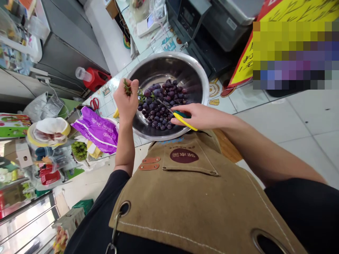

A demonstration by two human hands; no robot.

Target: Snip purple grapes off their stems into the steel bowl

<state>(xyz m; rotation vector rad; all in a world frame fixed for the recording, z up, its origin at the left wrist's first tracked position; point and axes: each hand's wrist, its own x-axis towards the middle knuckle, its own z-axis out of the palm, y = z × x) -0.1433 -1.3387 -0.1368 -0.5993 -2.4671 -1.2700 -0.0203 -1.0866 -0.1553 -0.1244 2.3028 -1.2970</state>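
A wide steel bowl (203,76) stands on the counter in front of me, with many loose dark purple grapes (165,111) on its bottom. My left hand (127,98) is closed round the green stem of a grape bunch (156,92) at the bowl's left side. Some grapes still hang from that stem over the pile. In my right hand (194,115) is a pair of scissors (185,119) with yellow and dark green handles. Its thin blades reach leftward to the hanging grapes; whether they touch a stalk I cannot tell.
Left of the bowl lie a purple bag (96,128), red-handled scissors (94,103) and green grapes (79,150). Behind stand a red jug (96,79) and a white scale (150,24). A dark machine (194,16) and a yellow sign (245,60) are at the right.
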